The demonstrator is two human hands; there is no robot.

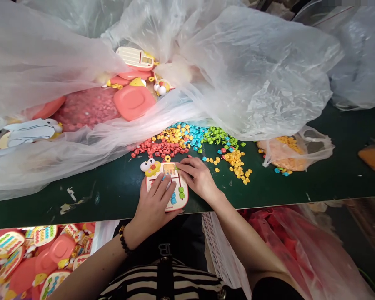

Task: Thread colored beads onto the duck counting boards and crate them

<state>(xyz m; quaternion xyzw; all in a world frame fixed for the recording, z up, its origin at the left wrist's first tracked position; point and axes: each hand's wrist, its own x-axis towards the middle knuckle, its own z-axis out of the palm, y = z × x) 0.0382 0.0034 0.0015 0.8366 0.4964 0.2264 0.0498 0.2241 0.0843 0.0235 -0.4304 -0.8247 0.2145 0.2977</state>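
A white toy board [181, 200] with a red rim and a yellow duck head [152, 167] lies on the green table near its front edge. My left hand [156, 193] rests over the board's lower left, fingers spread and laid flat on it. At the board's upper right, my right hand [198, 177] pinches a small green piece [178, 166] between thumb and fingers. Green pieces [181, 193] and blue pieces [173, 197] sit on the board's lower right. Beyond it are heaps of small red pieces [159, 148], yellow, blue and green ones.
Clear plastic bags [253, 71] cover the table's back, with red and white duck toys [134, 102] showing. A small bag of yellow pieces [287, 150] lies at the right. Below the front edge, a container of similar toys [43, 258] stands left and a red bag [303, 246] right.
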